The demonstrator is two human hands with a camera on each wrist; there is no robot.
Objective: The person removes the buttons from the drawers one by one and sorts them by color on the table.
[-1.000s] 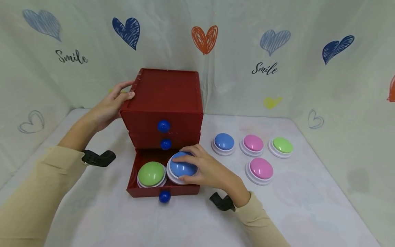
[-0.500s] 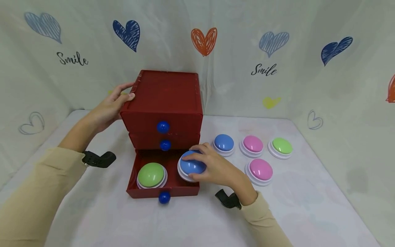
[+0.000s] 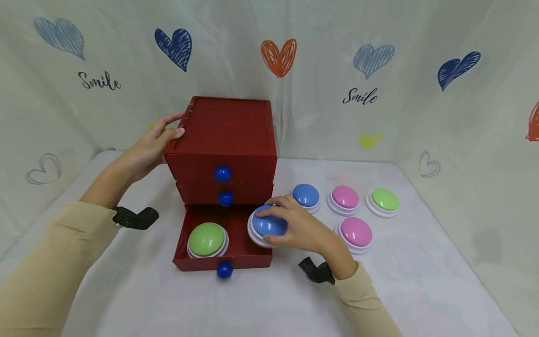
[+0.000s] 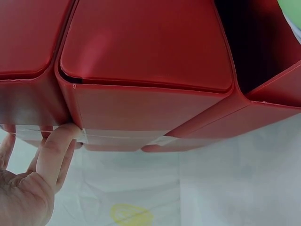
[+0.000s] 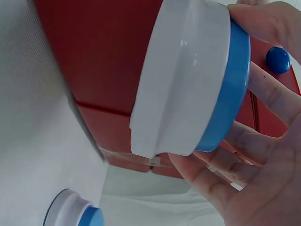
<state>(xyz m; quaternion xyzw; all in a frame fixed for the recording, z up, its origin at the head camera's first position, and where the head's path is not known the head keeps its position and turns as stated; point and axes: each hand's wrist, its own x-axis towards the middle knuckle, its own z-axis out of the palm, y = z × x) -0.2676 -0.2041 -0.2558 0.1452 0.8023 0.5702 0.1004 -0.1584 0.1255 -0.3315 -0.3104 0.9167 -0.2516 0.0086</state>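
The blue dome-shaped plastic button on a white base point(image 3: 268, 226) is grasped by the right hand point(image 3: 300, 228) over the right edge of the red drawer chest's point(image 3: 227, 135) open bottom drawer point(image 3: 198, 260). A green dome button point(image 3: 207, 238) lies inside that drawer. The left hand point(image 3: 148, 145) presses flat-fingered against the chest's left side. Right of the chest sit another blue button point(image 3: 305, 195), two pink buttons point(image 3: 345, 196) and another green one point(image 3: 384, 200).

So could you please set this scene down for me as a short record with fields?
Left hand: left hand rests on the left side of the red drawer box.
Right hand: right hand grips the blue button, lifted at the right edge of the open bottom drawer.
In drawer: green button.
On table, right of box: small blue button, two pink buttons, far green button.
Upper drawers: closed.
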